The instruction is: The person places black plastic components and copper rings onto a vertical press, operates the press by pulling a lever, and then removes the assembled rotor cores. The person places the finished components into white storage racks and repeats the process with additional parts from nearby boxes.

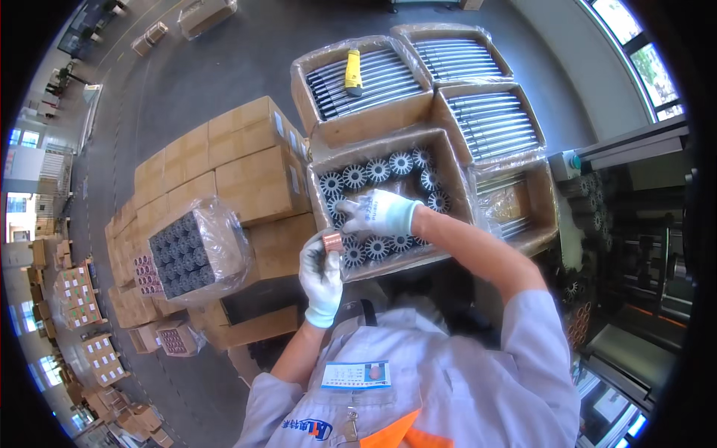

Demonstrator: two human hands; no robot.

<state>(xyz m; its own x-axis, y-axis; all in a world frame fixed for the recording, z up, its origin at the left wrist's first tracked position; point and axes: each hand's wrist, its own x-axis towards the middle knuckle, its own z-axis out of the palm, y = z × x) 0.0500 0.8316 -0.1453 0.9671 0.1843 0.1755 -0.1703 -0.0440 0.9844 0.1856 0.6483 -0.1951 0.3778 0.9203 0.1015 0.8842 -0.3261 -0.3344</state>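
Observation:
My left hand (321,280) is closed on a small copper-coloured commutator (333,241), a short ribbed cylinder held upright between thumb and fingers. It is at the near left corner of an open carton (457,153) lined with clear plastic. My right hand (381,213) reaches over this carton from the right, palm down. Its fingers are apart, and the fingertips point left at the dark slotted rotor cores (355,176) along the carton's left side. Several such cores stand in rows round the carton's edges, with brown cardboard in the middle. Both hands wear white gloves with pale cuffs.
Cartons of metal shafts (455,60) stand beyond and to the right; a yellow-handled tool (353,73) lies on one. Stacked closed cartons (246,160) are at left, beside a plastic-wrapped box of dark parts (179,257). Machinery (657,261) is close on the right.

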